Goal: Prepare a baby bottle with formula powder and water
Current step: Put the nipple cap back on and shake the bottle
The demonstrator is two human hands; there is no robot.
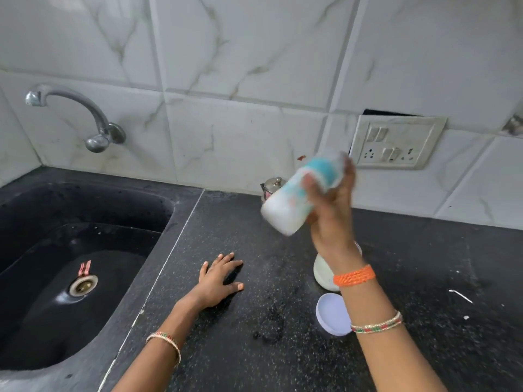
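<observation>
You hold the bottle [297, 198], white with teal print and blurred, tilted base-down to the left above the counter [240, 349], with the lilac lid [332, 314] lying beneath.

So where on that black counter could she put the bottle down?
Bare speckled black counter lies between the flat left hand and the lavender round lid, and far right beyond the small white stick. It is crowded under the right hand holding the blurred white baby bottle: white container, steel pot.

Bench [254, 292] open btwn sink [158, 222] & lavender lid [332, 315]; white container [324, 274], steel pot [268, 186] block right/back.
</observation>
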